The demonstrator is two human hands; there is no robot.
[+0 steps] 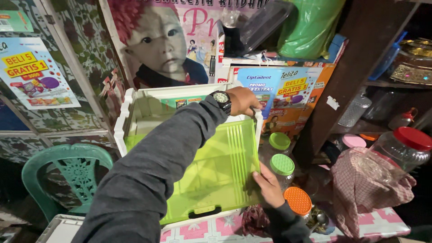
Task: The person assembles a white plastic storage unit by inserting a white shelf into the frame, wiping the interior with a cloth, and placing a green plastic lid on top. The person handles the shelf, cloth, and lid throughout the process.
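Cluttered shop corner with posters on the wall, a dark wooden shelf [360, 58] at the right and a teal plastic chair [67, 173] at the lower left. On the bench [202, 227], which has a pink and white patterned cover, stands a white plastic box [135, 112] with a translucent green lid [216, 171] lying tilted over its opening — the lid's dark handle slot points toward the person.

The left hand [243, 100], with a wristwatch [221, 100] above a grey sleeve, reaches across the box and holds the far right corner of the lid; its fingers are curled over the edge, pressed together. The right hand [268, 185] rests on the near right edge of the lid, fingers lying flat and close together on the green plastic.

Just beside the box, at the right, stand jars with a light green lid [280, 141], a green lid [282, 164] and an orange lid [298, 200]. Further right a big clear jar with a red lid [412, 138] lies on a checked cloth [364, 189]
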